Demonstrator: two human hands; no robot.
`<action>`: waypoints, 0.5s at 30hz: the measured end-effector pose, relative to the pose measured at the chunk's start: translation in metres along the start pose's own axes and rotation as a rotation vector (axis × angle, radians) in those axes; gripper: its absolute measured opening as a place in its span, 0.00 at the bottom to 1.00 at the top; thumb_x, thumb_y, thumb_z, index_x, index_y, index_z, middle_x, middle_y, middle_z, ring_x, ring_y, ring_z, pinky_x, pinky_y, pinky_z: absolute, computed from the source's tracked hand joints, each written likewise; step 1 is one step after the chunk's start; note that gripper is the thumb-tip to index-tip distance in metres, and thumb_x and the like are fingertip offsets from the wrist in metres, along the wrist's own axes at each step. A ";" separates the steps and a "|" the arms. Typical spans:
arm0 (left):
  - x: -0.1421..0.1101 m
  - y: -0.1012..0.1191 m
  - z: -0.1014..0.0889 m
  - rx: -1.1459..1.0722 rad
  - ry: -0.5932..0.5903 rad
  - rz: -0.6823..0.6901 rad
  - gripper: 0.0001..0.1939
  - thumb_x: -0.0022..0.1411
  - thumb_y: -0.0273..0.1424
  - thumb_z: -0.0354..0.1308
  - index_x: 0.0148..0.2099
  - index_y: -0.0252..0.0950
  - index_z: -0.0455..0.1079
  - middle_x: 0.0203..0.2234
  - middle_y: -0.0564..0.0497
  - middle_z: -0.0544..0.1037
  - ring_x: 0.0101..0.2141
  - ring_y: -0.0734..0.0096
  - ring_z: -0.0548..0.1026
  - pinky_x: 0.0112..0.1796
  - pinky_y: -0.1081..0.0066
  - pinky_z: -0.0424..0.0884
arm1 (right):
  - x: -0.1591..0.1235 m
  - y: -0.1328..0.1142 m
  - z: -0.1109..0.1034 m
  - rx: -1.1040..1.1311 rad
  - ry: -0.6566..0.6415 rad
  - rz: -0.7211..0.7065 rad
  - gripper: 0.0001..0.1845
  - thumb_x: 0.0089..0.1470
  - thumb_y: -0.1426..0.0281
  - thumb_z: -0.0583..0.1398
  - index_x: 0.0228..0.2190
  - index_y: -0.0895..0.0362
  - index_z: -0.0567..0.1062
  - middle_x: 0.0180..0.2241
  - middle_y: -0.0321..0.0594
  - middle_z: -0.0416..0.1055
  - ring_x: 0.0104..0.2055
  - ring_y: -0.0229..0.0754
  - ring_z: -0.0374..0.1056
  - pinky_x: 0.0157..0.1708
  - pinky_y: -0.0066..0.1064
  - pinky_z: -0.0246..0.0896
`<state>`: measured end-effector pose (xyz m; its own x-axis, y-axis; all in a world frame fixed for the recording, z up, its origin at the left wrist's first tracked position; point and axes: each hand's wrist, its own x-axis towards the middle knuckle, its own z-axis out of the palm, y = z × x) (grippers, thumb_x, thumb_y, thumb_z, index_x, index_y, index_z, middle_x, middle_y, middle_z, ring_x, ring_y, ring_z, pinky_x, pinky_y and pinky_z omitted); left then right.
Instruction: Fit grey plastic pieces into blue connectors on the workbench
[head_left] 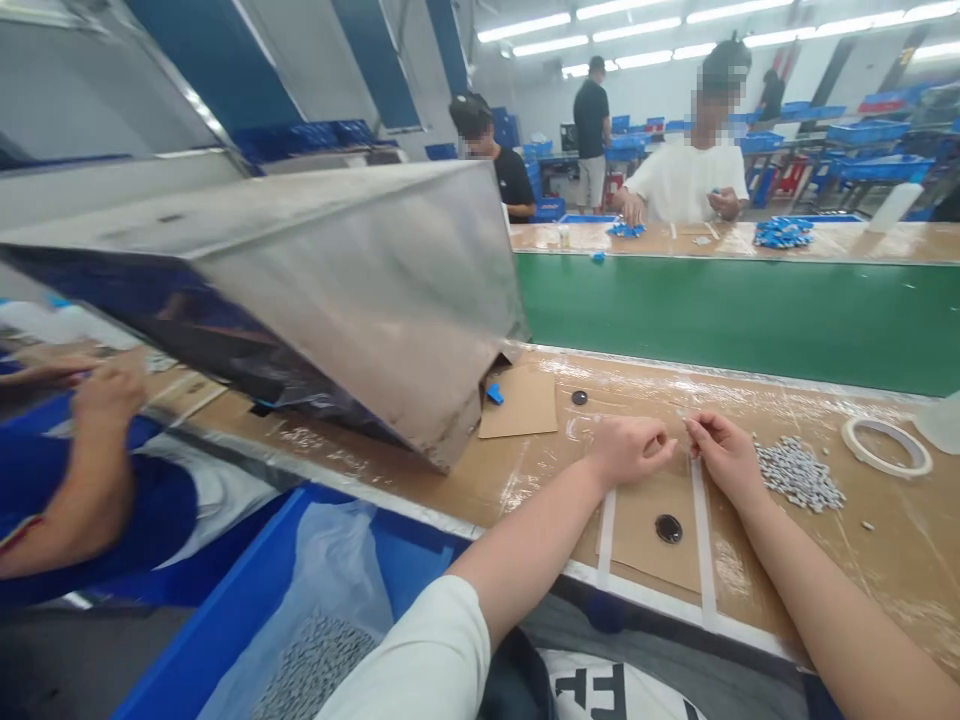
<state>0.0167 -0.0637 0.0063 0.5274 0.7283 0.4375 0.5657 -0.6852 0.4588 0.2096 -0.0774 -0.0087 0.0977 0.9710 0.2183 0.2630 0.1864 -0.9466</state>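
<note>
Over the brown work table, my left hand [634, 448] is closed, thumb and fingers pinched together, pointing towards the other hand. My right hand [721, 455] is closed in a pinch just beside it. Whatever the fingertips hold is too small to make out. Right of my right hand lies a heap of small grey pieces [801, 474]. Below my hands, a round black disc [668, 529] rests on a cardboard sheet [652, 565] between two white tape strips. Another small black disc [580, 398] lies farther back, left of my hands.
A roll of white tape [886, 447] lies at the right. A large metal hood [375, 300] stands at the left, near a blue clip-like piece [495, 394] on cardboard. A blue bin [247, 590] holds bagged grey pieces. Co-workers sit opposite and at the left.
</note>
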 end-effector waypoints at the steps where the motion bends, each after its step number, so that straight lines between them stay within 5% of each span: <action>1: -0.002 0.005 -0.005 0.027 0.030 0.030 0.14 0.69 0.40 0.53 0.34 0.39 0.73 0.28 0.49 0.80 0.31 0.66 0.78 0.34 0.67 0.69 | 0.000 0.001 0.000 -0.006 -0.021 0.016 0.26 0.52 0.44 0.65 0.33 0.55 0.75 0.18 0.35 0.69 0.20 0.44 0.66 0.23 0.34 0.63; 4: -0.026 0.021 -0.029 0.125 0.081 0.187 0.16 0.69 0.43 0.53 0.33 0.42 0.74 0.29 0.47 0.81 0.32 0.65 0.78 0.35 0.65 0.71 | 0.001 0.002 -0.001 -0.031 -0.054 0.044 0.27 0.47 0.43 0.66 0.32 0.54 0.76 0.17 0.37 0.69 0.19 0.47 0.66 0.23 0.36 0.64; 7: -0.078 0.020 -0.067 0.237 0.183 0.328 0.17 0.67 0.45 0.54 0.28 0.44 0.71 0.21 0.51 0.77 0.23 0.68 0.73 0.29 0.64 0.69 | 0.001 0.007 -0.002 -0.067 -0.063 0.051 0.25 0.45 0.44 0.65 0.30 0.52 0.77 0.18 0.39 0.71 0.19 0.50 0.68 0.23 0.40 0.65; 11: -0.160 -0.021 -0.144 0.352 0.759 0.265 0.23 0.69 0.44 0.47 0.23 0.42 0.67 0.15 0.52 0.70 0.19 0.69 0.68 0.26 0.65 0.66 | 0.007 0.016 -0.006 -0.200 -0.074 0.083 0.25 0.43 0.43 0.63 0.30 0.51 0.77 0.18 0.39 0.71 0.20 0.52 0.69 0.23 0.41 0.64; 13: -0.186 -0.050 -0.192 0.418 1.099 -0.024 0.24 0.73 0.41 0.44 0.24 0.40 0.64 0.17 0.51 0.70 0.22 0.68 0.70 0.29 0.66 0.67 | 0.009 0.016 -0.008 -0.296 -0.067 0.115 0.27 0.43 0.43 0.61 0.31 0.52 0.78 0.18 0.38 0.72 0.22 0.53 0.71 0.24 0.40 0.63; 15: -0.194 -0.077 -0.240 0.474 1.115 -0.536 0.25 0.76 0.36 0.37 0.29 0.38 0.67 0.24 0.49 0.74 0.28 0.67 0.73 0.33 0.67 0.70 | 0.009 0.013 -0.008 -0.348 -0.060 0.138 0.27 0.44 0.43 0.60 0.32 0.52 0.78 0.19 0.39 0.73 0.24 0.54 0.72 0.26 0.40 0.64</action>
<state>-0.2813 -0.1541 0.0716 -0.5005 0.3558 0.7892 0.8245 -0.0821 0.5598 0.2218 -0.0674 -0.0170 0.1015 0.9923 0.0704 0.5630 0.0010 -0.8265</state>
